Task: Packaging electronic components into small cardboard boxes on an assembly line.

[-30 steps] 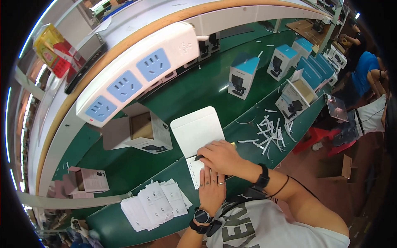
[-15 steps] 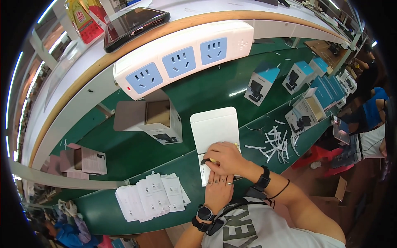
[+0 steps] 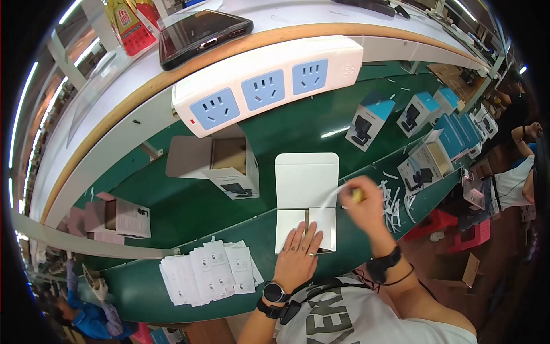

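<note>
The left hand lies flat and open, fingers spread, pressing down the lower flap of a white box at the centre of the frame. The right hand, just right of the box, is closed in a pinch on a thin white strip that runs from the box edge up to its fingers; a small yellow thing shows in its grip, too blurred to name. The box rests open on the green tabletop, its lid towards the upper frame. Right of the right hand lies a heap of loose white strips. At lower left sits a fan of white leaflets; at upper left of the box, an open carton. If the flat hand eases off, the pull on the strip could drag or lift the light box; a sharp tug might tear the cardboard face, I judge
</note>
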`<state>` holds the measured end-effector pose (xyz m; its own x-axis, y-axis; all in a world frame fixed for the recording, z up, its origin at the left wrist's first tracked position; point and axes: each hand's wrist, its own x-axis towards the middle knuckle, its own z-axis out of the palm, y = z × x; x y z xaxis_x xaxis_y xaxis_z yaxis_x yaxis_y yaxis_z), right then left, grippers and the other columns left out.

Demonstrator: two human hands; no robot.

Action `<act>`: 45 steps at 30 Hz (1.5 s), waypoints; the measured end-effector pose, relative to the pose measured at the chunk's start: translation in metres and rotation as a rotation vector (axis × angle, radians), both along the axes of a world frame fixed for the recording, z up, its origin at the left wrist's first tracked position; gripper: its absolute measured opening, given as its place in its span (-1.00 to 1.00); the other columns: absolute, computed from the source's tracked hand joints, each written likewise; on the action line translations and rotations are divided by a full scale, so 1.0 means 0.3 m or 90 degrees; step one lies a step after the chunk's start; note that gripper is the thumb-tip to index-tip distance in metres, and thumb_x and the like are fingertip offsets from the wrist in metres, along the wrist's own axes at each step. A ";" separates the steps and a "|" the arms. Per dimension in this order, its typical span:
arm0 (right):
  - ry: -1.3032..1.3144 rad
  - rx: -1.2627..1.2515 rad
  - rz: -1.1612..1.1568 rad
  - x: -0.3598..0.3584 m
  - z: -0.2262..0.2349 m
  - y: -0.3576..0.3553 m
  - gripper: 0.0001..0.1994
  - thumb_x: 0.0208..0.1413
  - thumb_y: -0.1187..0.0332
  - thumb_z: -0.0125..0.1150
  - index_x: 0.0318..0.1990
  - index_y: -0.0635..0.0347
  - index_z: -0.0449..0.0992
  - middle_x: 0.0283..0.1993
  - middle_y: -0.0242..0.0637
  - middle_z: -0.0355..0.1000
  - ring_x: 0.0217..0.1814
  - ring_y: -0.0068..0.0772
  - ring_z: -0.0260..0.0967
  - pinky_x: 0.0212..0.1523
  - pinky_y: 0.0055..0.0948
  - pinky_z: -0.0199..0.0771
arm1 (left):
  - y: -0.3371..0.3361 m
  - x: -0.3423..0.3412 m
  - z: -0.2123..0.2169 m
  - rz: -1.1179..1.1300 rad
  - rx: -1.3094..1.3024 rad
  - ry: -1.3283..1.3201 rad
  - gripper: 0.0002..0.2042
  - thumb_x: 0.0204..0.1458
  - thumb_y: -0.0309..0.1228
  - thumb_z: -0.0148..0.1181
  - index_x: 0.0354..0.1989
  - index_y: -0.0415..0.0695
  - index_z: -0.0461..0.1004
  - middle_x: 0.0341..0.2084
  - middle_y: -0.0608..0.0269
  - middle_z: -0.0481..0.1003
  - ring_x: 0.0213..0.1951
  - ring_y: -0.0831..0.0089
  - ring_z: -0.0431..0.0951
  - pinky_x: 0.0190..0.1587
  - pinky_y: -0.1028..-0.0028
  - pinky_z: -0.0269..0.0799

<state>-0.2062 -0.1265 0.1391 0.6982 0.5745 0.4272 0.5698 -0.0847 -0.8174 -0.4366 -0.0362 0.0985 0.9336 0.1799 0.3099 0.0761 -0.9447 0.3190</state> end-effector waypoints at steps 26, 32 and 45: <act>0.046 -0.112 0.551 -0.199 0.127 0.057 -0.83 0.16 0.27 0.44 -0.26 0.11 0.59 -0.25 -0.35 0.52 -0.22 -0.29 0.54 -0.22 -0.35 0.50 | 0.106 -0.122 0.081 -0.045 -0.596 0.029 -0.65 0.37 -0.22 0.10 0.16 -0.20 0.49 0.08 -0.03 0.54 0.09 -0.03 0.52 0.17 0.19 0.39; -0.097 -0.057 0.602 -0.301 0.046 0.292 -0.84 0.11 0.22 0.46 -0.29 0.05 0.62 -0.27 -0.43 0.52 -0.22 -0.29 0.54 -0.27 -0.30 0.50 | 0.126 -0.144 0.046 -0.094 -0.616 0.054 -0.58 0.36 -0.20 0.14 0.25 -0.21 0.43 0.17 0.01 0.50 0.19 0.04 0.49 0.23 0.19 0.37; -0.111 -0.058 0.631 -0.305 0.025 0.325 -0.86 0.07 0.24 0.49 -0.31 0.02 0.68 -0.28 -0.43 0.54 -0.27 -0.32 0.55 -0.31 -0.36 0.51 | 0.163 -0.178 0.035 -0.115 -0.617 0.109 -0.54 0.34 -0.18 0.16 0.30 -0.20 0.40 0.21 0.03 0.48 0.25 0.07 0.46 0.28 0.21 0.35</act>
<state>-0.2978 -0.0290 0.1466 -0.1802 0.8969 0.4039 0.5277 0.4346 -0.7298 -0.4901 0.0126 0.1089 0.9901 0.1352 -0.0368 0.0745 -0.2852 0.9556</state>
